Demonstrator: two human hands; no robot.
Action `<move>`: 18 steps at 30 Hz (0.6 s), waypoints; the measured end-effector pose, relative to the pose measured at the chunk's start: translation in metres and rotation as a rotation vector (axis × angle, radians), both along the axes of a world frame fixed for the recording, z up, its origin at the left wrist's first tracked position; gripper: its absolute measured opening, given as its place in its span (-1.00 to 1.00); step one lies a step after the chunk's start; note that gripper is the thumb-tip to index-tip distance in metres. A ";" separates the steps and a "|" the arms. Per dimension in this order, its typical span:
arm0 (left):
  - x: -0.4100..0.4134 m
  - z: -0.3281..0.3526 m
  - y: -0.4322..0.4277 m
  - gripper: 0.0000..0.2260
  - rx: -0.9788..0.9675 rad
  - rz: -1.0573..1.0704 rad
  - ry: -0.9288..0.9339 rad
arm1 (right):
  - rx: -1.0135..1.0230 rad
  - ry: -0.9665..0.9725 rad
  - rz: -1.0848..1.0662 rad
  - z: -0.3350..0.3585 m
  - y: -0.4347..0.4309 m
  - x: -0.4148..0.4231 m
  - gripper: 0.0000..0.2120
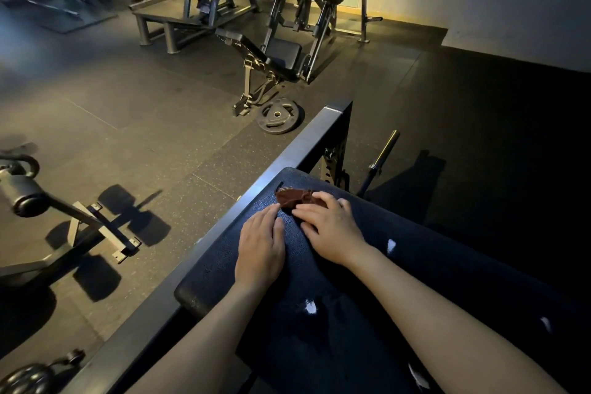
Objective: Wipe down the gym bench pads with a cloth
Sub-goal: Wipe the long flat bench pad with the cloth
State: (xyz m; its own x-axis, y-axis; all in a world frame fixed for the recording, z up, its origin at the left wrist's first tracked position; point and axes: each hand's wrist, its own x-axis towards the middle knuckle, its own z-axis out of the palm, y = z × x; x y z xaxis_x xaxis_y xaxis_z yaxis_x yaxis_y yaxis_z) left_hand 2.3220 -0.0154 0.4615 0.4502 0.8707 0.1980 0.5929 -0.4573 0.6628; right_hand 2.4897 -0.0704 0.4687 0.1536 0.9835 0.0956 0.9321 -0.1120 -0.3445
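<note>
Right hand (332, 230) flat, fingers spread, pressing brown cloth (292, 197) onto pad (217, 272). Left hand (260, 249) flat on pad, holding nothing, fingertips just beside cloth

Left hand (260, 249) lies flat; right hand (332, 230) palm down, fingers seemingly relaxed.
</note>
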 end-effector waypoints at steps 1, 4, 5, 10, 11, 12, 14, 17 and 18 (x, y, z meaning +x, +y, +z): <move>0.000 -0.001 0.001 -0.64 0.006 0.000 0.010 | -0.032 -0.014 -0.025 0.001 0.005 0.009 -0.62; 0.001 -0.004 0.003 -0.58 0.035 -0.001 0.023 | -0.112 -0.042 -0.190 0.001 0.024 0.034 -0.59; 0.001 -0.005 0.003 -0.59 0.036 0.000 0.022 | -0.108 -0.021 -0.257 0.000 0.030 0.039 -0.59; 0.001 -0.006 0.004 -0.66 -0.032 0.031 -0.051 | 0.048 -0.001 -0.286 -0.009 0.029 0.005 -0.65; 0.001 -0.007 0.006 -0.65 -0.037 0.042 -0.068 | 0.087 0.013 -0.232 -0.010 0.023 -0.007 -0.67; 0.001 -0.007 0.007 -0.65 -0.043 0.050 -0.081 | 0.133 0.023 -0.173 -0.013 0.015 -0.018 -0.69; 0.001 -0.007 0.008 -0.65 -0.054 0.059 -0.112 | 0.182 0.020 -0.045 -0.016 -0.001 -0.029 -0.69; -0.002 -0.008 0.010 -0.67 -0.041 0.047 -0.110 | 0.162 -0.031 0.007 -0.019 0.004 -0.006 -0.63; -0.004 -0.010 0.013 -0.67 -0.011 0.049 -0.082 | 0.154 -0.053 -0.056 -0.020 0.012 0.006 -0.62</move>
State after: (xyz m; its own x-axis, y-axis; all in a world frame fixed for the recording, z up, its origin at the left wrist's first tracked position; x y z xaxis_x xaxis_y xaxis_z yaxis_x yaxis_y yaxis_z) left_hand 2.3184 -0.0024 0.4518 0.3894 0.8937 0.2228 0.5579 -0.4213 0.7150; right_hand 2.4956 -0.0586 0.4485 0.1984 0.9468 0.2535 0.9431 -0.1140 -0.3122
